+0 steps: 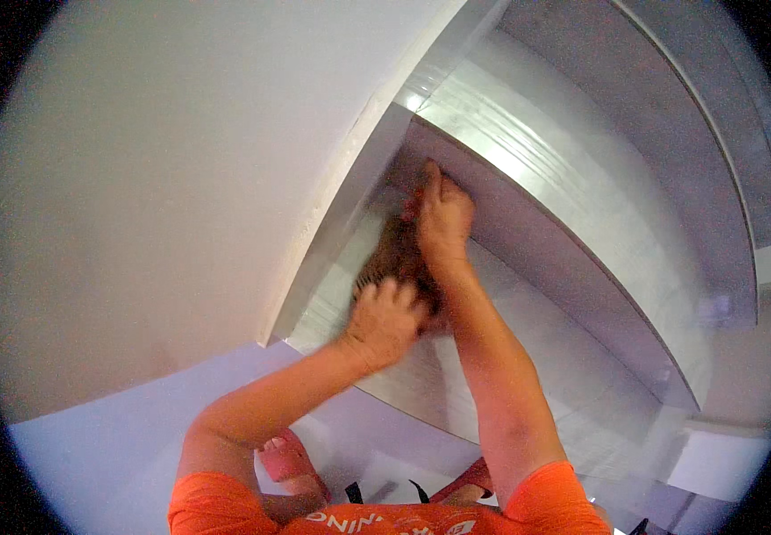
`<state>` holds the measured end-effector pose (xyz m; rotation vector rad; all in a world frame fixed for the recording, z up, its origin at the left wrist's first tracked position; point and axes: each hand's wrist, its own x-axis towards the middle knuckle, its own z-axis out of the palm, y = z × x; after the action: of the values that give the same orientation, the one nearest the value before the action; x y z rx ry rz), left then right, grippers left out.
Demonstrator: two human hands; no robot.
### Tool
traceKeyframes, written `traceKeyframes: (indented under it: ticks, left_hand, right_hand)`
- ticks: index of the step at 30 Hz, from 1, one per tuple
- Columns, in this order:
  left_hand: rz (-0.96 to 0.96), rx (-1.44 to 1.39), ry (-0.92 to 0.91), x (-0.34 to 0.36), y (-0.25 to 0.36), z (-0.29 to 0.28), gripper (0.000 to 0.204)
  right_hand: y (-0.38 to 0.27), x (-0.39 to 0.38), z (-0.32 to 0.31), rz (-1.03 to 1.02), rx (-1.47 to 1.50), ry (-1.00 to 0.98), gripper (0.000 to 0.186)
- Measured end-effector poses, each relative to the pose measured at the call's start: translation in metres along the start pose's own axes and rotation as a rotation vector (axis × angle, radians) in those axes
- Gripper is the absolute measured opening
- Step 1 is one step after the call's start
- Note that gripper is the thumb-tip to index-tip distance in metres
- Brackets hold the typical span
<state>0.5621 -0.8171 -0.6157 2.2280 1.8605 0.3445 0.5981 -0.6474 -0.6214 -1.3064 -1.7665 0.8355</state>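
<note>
A dark brown, bristly hand brush (394, 254), smeared by motion, is over the stair tread in the corner by the wall. My right hand (445, 223) is closed at its upper end, with one finger stretched up along the grey riser. A bit of red shows beside those fingers. Lower down and to the left, my left hand (387, 323) is bent over the near end of the brush, its fingers blurred and curled onto it. The hands hide part of the brush, so its handle cannot be made out.
Pale, glossy stair treads (528, 294) with a grey riser (546, 227) between them curve up to the right. A plain wall (162, 196) borders the steps on the left. My feet in red slippers (287, 459) are on the light floor below. A white block-like shape (720, 459) stands at lower right.
</note>
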Motion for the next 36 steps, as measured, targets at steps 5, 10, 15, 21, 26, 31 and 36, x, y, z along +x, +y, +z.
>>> traceKeyframes:
  ticks: [5,10,15,21,26,31,36]
  left_hand:
    - [0.227,-0.06,0.042,-0.032,0.017,0.004,0.033]
    - [0.114,-0.054,0.233,-0.018,-0.007,-0.008,0.03]
    - [0.025,0.051,0.289,-0.003,-0.006,0.003,0.034]
    - [0.259,-0.02,0.098,-0.029,0.033,0.02,0.035]
    - [-0.042,-0.011,0.313,0.001,-0.02,0.011,0.039]
    - [-0.217,0.005,0.345,0.017,-0.025,-0.001,0.038]
    - [-0.307,-0.614,0.636,0.037,-0.021,-0.009,0.041]
  right_hand:
    - [-0.033,-0.008,-0.001,0.244,0.266,-0.053,0.051]
    - [0.029,-0.032,-0.032,0.119,0.025,-0.015,0.053]
    - [-0.003,-0.01,-0.017,0.109,-0.298,-0.076,0.058]
    - [0.036,-0.01,-0.005,0.182,-0.143,-0.082,0.057]
    - [0.036,-0.022,-0.036,0.096,-0.268,-0.11,0.049]
    - [0.007,-0.014,-0.032,0.105,-0.424,-0.09,0.04]
    - [0.026,-0.042,-0.077,-0.062,0.049,-0.065,0.032]
